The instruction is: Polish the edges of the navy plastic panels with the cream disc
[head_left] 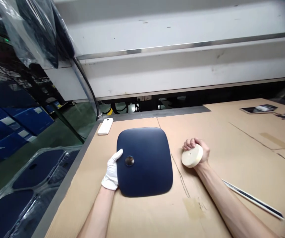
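My left hand (pixel 112 172), in a white glove, grips the left edge of a dark blue rounded-square panel (pixel 147 162). Its thumb lies on the front face, and the other fingers are hidden behind. A round shiny disc (pixel 129 161) sits in the panel near that thumb. To the right, my bare right hand (pixel 198 148) is closed around a round cream-coloured pad (pixel 191 156), whose flat face with a small central mark is turned toward me. The pad and the panel are apart, both over the cardboard-covered table (pixel 157 218).
A white rectangular device (pixel 105 126) lies at the table's back left. A phone (pixel 258 109) and small keys (pixel 282 115) are at the back right. A thin strip (pixel 253 200) lies beside my right forearm. More blue panels (pixel 38 168) rest in plastic trays at lower left.
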Action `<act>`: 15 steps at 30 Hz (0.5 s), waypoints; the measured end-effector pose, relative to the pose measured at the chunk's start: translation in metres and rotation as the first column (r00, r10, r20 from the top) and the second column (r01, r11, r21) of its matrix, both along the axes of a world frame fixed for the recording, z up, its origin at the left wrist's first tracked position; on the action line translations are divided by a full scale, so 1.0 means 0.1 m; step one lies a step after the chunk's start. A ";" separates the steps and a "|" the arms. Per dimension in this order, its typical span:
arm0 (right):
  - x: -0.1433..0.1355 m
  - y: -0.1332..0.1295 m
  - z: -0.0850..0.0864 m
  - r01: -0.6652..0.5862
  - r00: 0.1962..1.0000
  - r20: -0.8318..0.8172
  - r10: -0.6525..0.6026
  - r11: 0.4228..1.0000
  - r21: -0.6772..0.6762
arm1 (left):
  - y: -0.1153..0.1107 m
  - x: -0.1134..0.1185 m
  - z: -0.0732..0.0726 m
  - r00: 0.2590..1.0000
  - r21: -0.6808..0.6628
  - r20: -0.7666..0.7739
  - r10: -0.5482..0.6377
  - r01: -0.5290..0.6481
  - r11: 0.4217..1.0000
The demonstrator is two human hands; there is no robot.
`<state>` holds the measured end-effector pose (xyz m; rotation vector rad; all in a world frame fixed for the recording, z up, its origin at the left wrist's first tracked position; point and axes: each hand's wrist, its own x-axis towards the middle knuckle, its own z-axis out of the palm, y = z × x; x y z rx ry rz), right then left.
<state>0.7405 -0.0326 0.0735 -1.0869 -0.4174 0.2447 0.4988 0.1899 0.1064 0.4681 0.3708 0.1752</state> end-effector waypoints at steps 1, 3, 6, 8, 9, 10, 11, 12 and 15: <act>0.00 0.00 0.02 -0.058 0.998 0.005 0.058 0.998 0.017 | 0.00 0.01 0.02 0.999 0.002 -0.041 0.015 -0.015 1.000; -0.02 0.00 0.06 -0.137 0.990 0.036 0.137 0.991 -0.003 | -0.01 0.03 0.05 0.993 0.025 -0.117 0.033 -0.030 0.999; -0.05 0.02 0.09 -0.202 0.979 0.026 0.203 0.978 -0.062 | -0.01 0.05 0.09 0.984 0.083 -0.177 0.026 -0.012 0.996; -0.05 0.03 0.09 -0.257 0.966 -0.027 0.255 0.964 -0.075 | -0.01 0.07 0.10 0.980 0.105 -0.195 0.036 -0.016 0.994; -0.04 0.04 0.09 -0.284 0.958 -0.054 0.280 0.956 -0.076 | -0.01 0.07 0.09 0.980 0.107 -0.195 0.045 -0.024 0.994; -0.04 0.05 0.08 -0.301 0.952 -0.075 0.296 0.950 -0.080 | -0.01 0.07 0.09 0.981 0.106 -0.187 0.052 -0.033 0.994; -0.05 0.05 0.07 -0.302 0.952 -0.088 0.294 0.949 -0.093 | -0.02 0.07 0.08 0.984 0.103 -0.172 0.057 -0.040 0.994; -0.05 0.06 0.05 -0.273 0.960 -0.091 0.263 0.955 -0.120 | -0.02 0.06 0.07 0.987 0.101 -0.148 0.058 -0.043 0.994; -0.13 0.10 0.02 0.005 1.000 0.021 0.001 0.951 -0.310 | -0.03 0.05 0.04 0.996 0.102 -0.071 0.055 -0.048 0.994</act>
